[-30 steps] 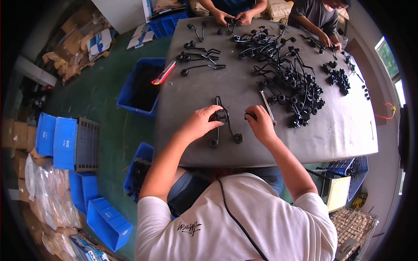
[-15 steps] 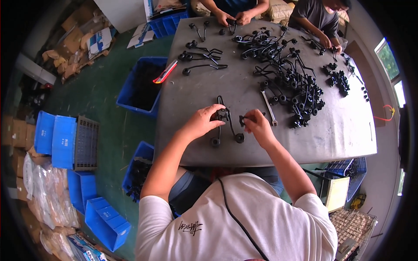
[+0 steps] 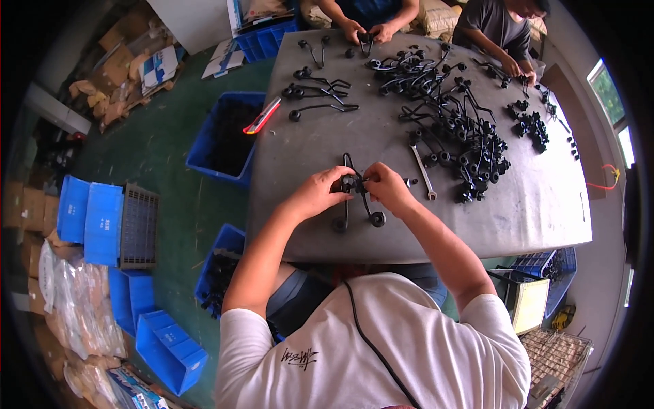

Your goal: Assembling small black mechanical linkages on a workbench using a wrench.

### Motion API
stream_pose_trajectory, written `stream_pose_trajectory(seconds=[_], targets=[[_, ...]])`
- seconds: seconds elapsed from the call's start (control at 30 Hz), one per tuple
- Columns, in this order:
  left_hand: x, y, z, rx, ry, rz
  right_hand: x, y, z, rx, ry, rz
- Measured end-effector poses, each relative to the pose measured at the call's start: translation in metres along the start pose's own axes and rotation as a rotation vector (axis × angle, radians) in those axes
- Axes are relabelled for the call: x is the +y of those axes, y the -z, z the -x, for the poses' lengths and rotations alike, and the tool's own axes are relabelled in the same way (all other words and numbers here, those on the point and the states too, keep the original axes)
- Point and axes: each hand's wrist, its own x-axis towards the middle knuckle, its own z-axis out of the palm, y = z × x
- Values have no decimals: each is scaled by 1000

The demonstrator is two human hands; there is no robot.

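A black V-shaped bent-rod part with round rings at its two near ends lies on the grey table in front of me. My left hand grips its middle from the left, fingers closed around the joint there. From the right, my right hand pinches a small black piece against the same middle, so both sets of fingertips nearly meet. That piece is mostly hidden by the fingers. A small dark part shows just right of my right hand. An open-end wrench lies further right.
A heap of black bent rods covers the table's right middle, with small black clamps beyond. Several rods lie at the far left. A red utility knife rests at the left edge above a blue crate. Two people work across the table.
My right hand has moved left with the small black piece, from beside the rod part to its middle. My left hand stays on the joint.
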Motion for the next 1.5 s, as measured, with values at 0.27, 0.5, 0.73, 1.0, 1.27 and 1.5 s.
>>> stream_pose_trajectory(seconds=[0.27, 0.5, 0.73, 1.0, 1.27, 1.5], targets=[[6, -4, 2, 18, -19, -80, 14, -15, 6, 208, 15, 41], [5, -8, -2, 36, -60, -167, 4, -4, 3, 33, 139, 53], [23, -6, 2, -35, 127, -261, -18, 0, -4, -70, 110, 290], [22, -12, 5, 9, 101, -281, -1, -16, -1, 77, 368, 479], [16, -72, 17, 507, -7, -576, 22, -24, 19, 85, -7, -157], [14, -80, 16, 650, -44, -624, 25, -11, 9, -177, -174, -488]])
